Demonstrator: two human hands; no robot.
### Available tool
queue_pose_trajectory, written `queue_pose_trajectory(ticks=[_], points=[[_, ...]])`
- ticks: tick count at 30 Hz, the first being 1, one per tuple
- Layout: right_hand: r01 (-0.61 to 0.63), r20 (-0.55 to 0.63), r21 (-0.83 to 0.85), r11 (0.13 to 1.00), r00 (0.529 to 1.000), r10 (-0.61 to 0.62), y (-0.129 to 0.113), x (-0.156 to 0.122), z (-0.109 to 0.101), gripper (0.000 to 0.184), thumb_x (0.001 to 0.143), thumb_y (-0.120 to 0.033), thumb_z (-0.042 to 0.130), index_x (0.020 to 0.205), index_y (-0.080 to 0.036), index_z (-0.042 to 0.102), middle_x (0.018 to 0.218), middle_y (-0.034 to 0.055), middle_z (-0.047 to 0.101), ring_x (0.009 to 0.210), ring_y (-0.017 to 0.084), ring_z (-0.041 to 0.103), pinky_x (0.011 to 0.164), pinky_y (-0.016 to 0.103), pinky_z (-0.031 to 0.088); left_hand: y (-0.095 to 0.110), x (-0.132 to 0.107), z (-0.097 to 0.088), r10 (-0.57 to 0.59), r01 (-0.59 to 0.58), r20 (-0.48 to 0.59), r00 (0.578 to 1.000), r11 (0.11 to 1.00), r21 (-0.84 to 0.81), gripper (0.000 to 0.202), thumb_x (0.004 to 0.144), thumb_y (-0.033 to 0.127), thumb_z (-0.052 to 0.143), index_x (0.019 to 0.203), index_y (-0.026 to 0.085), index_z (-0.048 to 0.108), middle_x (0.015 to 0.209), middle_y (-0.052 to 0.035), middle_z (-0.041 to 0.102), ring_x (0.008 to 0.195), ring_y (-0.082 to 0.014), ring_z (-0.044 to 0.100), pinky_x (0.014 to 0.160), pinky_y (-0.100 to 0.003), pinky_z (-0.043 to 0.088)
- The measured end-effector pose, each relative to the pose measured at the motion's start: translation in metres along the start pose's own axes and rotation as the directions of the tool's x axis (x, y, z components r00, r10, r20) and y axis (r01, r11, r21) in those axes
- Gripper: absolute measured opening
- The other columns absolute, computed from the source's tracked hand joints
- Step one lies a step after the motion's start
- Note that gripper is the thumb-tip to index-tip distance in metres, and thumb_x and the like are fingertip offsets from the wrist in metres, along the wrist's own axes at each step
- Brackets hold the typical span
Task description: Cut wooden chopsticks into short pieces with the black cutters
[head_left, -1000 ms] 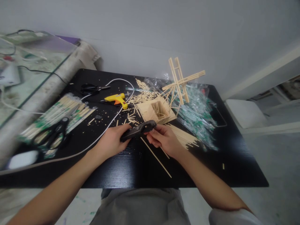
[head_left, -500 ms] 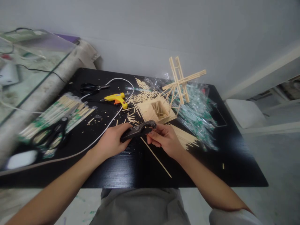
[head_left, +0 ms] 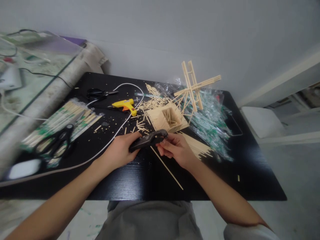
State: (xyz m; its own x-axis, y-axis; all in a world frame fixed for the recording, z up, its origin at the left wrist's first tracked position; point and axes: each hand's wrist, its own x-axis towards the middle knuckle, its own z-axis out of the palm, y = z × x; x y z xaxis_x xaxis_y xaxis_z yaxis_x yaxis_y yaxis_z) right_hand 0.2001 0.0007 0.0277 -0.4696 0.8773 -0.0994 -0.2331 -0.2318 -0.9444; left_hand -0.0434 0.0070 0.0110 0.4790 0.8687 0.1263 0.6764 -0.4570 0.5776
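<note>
In my left hand (head_left: 121, 149), fingers closed around its handle end, is a dark hand tool with a curved, hooked jaw (head_left: 148, 140), which looks like a cutter. My right hand (head_left: 176, 148) is at the jaw end, its thumb and fingers pinched together. What it pinches is too small or hidden to make out. Just beyond the tool sits a pale wooden model of glued sticks, with a square hollow base (head_left: 160, 120) and a crossed, windmill-like frame (head_left: 192, 88). One long thin stick (head_left: 167, 168) lies on the black table below my hands.
A yellow glue gun (head_left: 126, 105) lies behind my left hand, near a looping white cable (head_left: 110, 149). Black scissors (head_left: 58, 140) rest on wrapped chopsticks (head_left: 68, 115); smaller pliers-like cutters (head_left: 100, 93) lie behind. Cut stick pieces (head_left: 156, 101), loose sticks (head_left: 197, 145) and plastic wrappers (head_left: 212, 123) surround the model.
Hardly anything differs. The view has shifted very slightly, and both hands keep nearly the same pose at the dark tool, whose angle has changed a little.
</note>
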Motion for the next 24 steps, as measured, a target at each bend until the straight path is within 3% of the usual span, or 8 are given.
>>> queue_pose_trajectory(ticks=[5, 11, 24], points=[[0.008, -0.030, 0.004, 1.000, 1.000, -0.008, 0.0052, 0.0023, -0.0014, 0.031, 0.093, -0.043, 0.073, 0.084, -0.014, 0.068, 0.063, -0.0018, 0.062, 0.045, 0.005, 0.037, 0.043, 0.022, 0.020, -0.0009, -0.0001, 0.0011, -0.013, 0.013, 0.015, 1.000, 0.999, 0.034, 0.008, 0.090, 0.022, 0.054, 0.093, 0.020, 0.061, 0.077, -0.0017, 0.069, 0.068, -0.0185, 0.068, 0.064, -0.026, 0.047], [0.002, -0.059, -0.044, 0.999, 0.998, -0.005, 0.0053, 0.0035, -0.0023, 0.033, 0.092, -0.046, 0.074, 0.083, -0.015, 0.068, 0.063, -0.0010, 0.064, 0.046, 0.005, 0.039, 0.043, 0.022, 0.023, -0.0017, 0.0015, 0.0003, -0.030, 0.031, 0.059, 0.998, 0.999, -0.010, 0.014, 0.091, 0.025, 0.056, 0.102, 0.021, 0.064, 0.089, -0.0036, 0.074, 0.078, -0.0206, 0.071, 0.072, -0.029, 0.050], [-0.004, 0.018, -0.026, 1.000, 1.000, 0.005, 0.0056, 0.0023, -0.0037, 0.035, 0.094, -0.049, 0.071, 0.087, -0.015, 0.071, 0.064, -0.0001, 0.065, 0.045, 0.006, 0.038, 0.042, 0.022, 0.022, 0.0018, 0.0034, -0.0040, 0.010, -0.007, 0.026, 1.000, 0.994, -0.106, 0.022, 0.090, 0.023, 0.058, 0.111, 0.021, 0.066, 0.101, -0.0048, 0.077, 0.089, -0.0207, 0.073, 0.079, -0.030, 0.053]])
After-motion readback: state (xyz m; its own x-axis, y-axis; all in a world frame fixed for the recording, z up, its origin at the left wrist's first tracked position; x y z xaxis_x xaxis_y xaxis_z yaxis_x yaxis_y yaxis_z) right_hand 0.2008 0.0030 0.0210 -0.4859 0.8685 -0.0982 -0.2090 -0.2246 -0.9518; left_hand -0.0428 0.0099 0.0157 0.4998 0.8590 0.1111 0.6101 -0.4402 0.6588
